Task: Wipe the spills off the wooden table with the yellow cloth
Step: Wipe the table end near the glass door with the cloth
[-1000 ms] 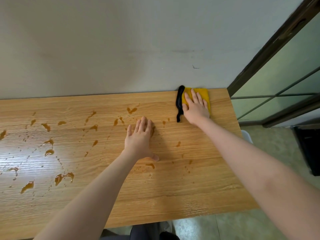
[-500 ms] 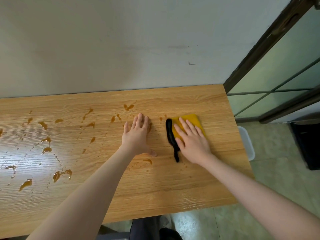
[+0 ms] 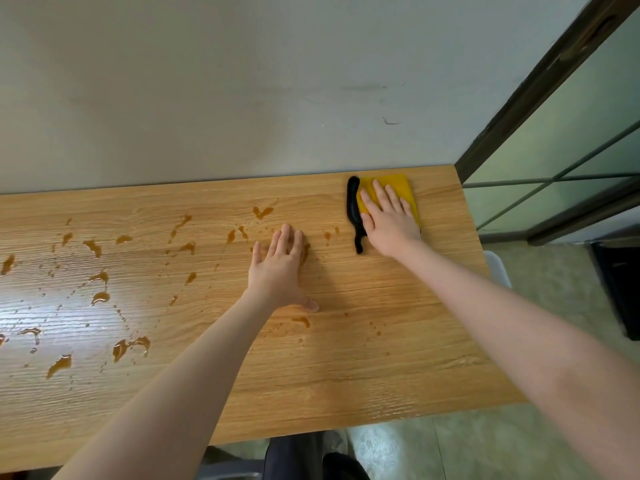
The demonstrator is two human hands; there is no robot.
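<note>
The yellow cloth (image 3: 398,190) lies flat on the wooden table (image 3: 363,368) at its far right corner, close to the wall (image 3: 242,81), and much of it is hidden under the right hand (image 3: 389,220), so only its far edge and right side show. The right hand presses down on the cloth with fingers straight and slightly spread, not curled round it. A black strip (image 3: 354,213) runs along the cloth's left edge and trails toward the near side past the hand; whether it is a trim, a strap or a fold cannot be made out. To the left of the cloth the left hand (image 3: 278,268) rests palm down on the bare wood, fingers straight and holding nothing, and it covers whatever lies beneath it. Brown spills (image 3: 128,346) dot the table left of the cloth, thickest toward the left edge, where the picture cuts the table off and glare washes out part of the wet surface. A few small drops (image 3: 301,321) sit just nearer than the left hand. Right of the cloth, past the table's end, stands a dark-framed glass door (image 3: 568,140), only partly in view.
</note>
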